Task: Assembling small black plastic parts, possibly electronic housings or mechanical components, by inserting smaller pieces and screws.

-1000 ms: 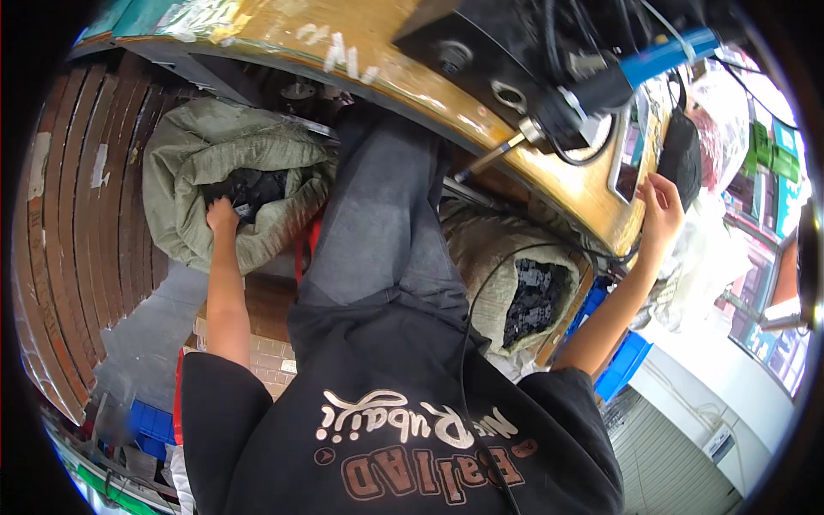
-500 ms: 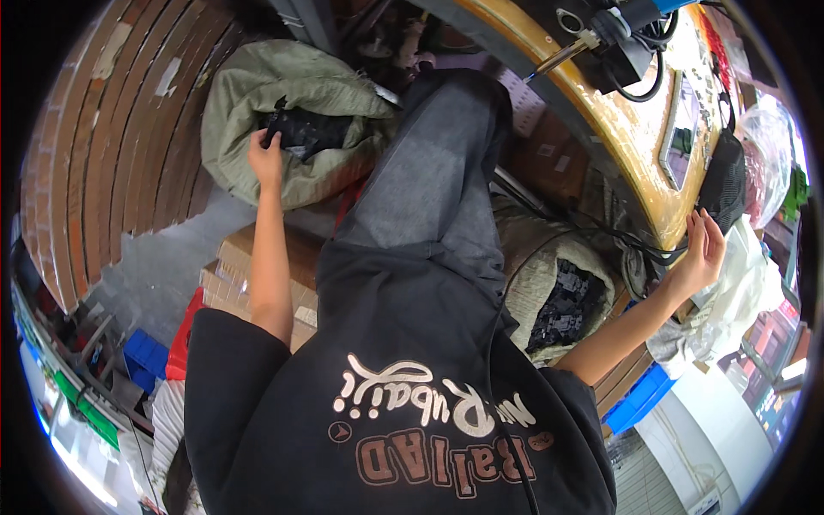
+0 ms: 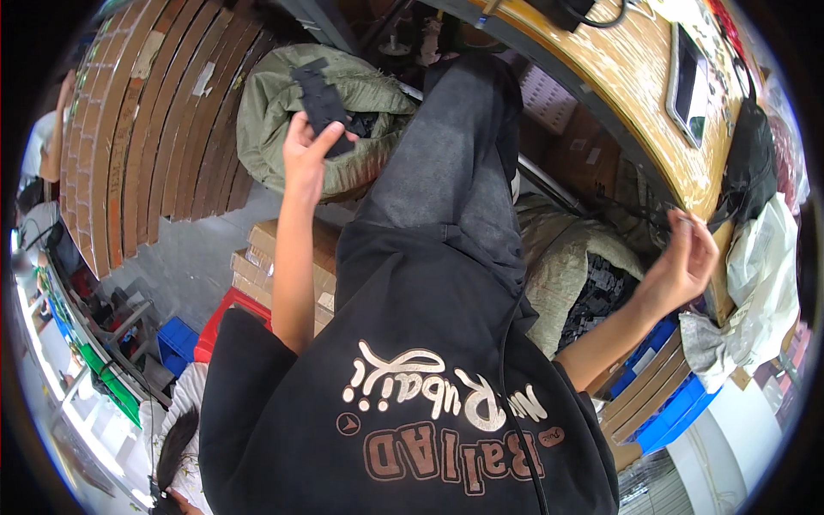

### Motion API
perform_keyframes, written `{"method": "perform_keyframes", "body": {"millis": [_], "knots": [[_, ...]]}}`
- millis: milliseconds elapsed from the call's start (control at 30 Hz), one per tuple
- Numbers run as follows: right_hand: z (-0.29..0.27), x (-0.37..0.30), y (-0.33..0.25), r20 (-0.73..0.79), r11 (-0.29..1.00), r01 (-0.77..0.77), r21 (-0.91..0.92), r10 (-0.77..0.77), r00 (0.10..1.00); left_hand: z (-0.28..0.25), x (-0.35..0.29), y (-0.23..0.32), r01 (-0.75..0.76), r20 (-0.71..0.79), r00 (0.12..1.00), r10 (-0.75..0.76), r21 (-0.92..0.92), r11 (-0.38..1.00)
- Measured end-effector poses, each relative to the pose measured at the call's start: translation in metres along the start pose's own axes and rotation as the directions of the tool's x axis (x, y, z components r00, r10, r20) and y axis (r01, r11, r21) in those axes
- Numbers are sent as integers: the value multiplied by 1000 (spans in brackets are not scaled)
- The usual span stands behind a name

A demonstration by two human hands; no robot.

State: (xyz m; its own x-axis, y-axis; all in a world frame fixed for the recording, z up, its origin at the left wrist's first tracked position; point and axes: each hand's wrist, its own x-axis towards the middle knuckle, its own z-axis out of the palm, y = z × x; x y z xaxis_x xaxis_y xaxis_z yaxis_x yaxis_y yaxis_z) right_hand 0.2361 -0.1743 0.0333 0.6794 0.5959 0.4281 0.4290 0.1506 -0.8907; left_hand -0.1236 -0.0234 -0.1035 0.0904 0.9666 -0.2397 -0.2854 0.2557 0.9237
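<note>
My left hand grips a flat black plastic part with notched edges, thumb across its lower end. It is held above the mouth of a green woven sack that contains more black parts. Over on the right, my right hand is raised beside the table's near corner, thumb and fingers drawn together in a pinch. Whatever may be between those fingertips is too small to make out. Below and left of this hand, a second woven sack holds many small black pieces.
The wooden table carries a phone-like device and cables. Stacked brown cardboard rises at the left. Cardboard boxes, a red stool-like object and blue crates stand on the floor. A white bag hangs at the right.
My left hand has lifted the black part up out of the sack's mouth. The fingers of my right hand have drawn together. The whole view has shifted a little.
</note>
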Motion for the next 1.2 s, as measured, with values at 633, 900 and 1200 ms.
{"method": "perform_keyframes", "body": {"millis": [633, 900, 1200], "knots": [[80, -96, -3, 439, 562, -614, 554, 430, 789, 143, -87, -8, -448, 510, 823, 250, 313, 838], [83, -103, 9, 388, 934, -139, 329, 0, 922, 145, -94, -7, 120, 336, 934, -123, 30, 992], [79, -92, 21, 387, 956, -102, 276, -14, 922, 139, -89, 11, 705, 597, 615, -515, -124, 699]]}}
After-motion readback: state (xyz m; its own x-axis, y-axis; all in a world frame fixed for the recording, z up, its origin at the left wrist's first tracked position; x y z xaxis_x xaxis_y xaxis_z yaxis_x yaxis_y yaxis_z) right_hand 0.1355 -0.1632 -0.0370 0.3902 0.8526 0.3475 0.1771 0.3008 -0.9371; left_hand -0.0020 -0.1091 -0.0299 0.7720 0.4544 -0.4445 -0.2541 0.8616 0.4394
